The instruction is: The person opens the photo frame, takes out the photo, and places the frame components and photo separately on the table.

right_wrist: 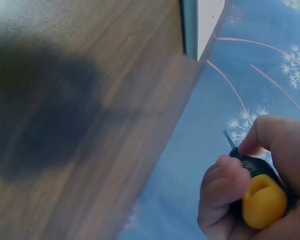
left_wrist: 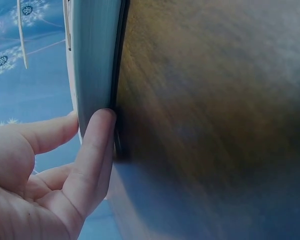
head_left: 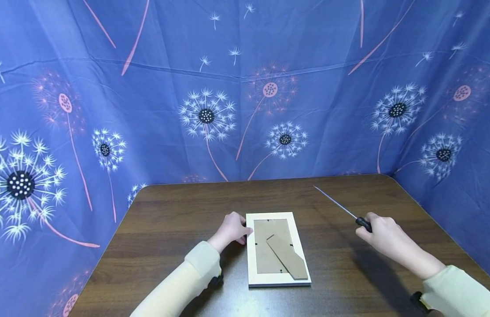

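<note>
A white picture frame [head_left: 251, 259] lies back side up on the table, its brown backing board [head_left: 264, 255] and slanted stand leg [head_left: 287, 255] showing. Small dark tabs sit along the edges of the backing. My left hand [head_left: 232, 229] holds the frame by its left side, thumb over the top edge and fingers against the side wall, as the left wrist view shows. Off to the right, my right hand [head_left: 387, 235] grips a screwdriver [head_left: 363, 224] above the table. Its handle is black with a yellow end [right_wrist: 264, 202], and the long thin shaft points away and leftward.
The brown wooden table [head_left: 181, 207] has rounded far corners. A blue cloth [head_left: 157, 132] with dandelion prints hangs behind it and along both sides. The right arm's shadow falls across the tabletop.
</note>
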Demonstrator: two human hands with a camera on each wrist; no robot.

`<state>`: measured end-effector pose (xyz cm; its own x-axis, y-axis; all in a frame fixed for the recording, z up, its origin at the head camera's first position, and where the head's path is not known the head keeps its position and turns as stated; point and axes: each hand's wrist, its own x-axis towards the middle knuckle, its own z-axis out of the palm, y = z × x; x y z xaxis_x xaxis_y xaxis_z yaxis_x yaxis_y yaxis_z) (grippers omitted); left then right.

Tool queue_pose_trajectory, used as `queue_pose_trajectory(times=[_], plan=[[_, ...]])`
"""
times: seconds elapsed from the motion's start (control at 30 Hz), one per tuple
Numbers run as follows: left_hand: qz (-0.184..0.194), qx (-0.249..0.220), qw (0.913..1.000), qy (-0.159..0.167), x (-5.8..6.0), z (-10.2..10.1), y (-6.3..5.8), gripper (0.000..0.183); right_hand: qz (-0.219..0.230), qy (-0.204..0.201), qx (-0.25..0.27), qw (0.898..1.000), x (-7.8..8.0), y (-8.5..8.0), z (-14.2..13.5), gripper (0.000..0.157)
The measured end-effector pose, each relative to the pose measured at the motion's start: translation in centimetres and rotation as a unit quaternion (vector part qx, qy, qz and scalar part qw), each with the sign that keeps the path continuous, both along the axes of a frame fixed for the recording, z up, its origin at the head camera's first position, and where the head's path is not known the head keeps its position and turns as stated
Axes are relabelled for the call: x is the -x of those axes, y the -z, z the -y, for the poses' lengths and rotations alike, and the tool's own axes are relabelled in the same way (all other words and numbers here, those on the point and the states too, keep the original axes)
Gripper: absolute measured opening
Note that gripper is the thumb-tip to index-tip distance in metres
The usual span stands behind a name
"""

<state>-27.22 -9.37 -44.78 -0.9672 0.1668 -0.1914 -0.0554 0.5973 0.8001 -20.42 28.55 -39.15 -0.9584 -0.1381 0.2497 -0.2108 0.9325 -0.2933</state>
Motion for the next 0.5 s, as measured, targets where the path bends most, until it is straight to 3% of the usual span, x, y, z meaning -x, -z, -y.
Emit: queue_pose_trajectory(times=[0.5], plan=[[0.005, 0.018, 0.9998, 0.000, -0.5, -0.1, -0.3, 0.039, -0.031, -0.050, -0.021, 0.998, 1.1, -1.5, 1.6, 0.011]])
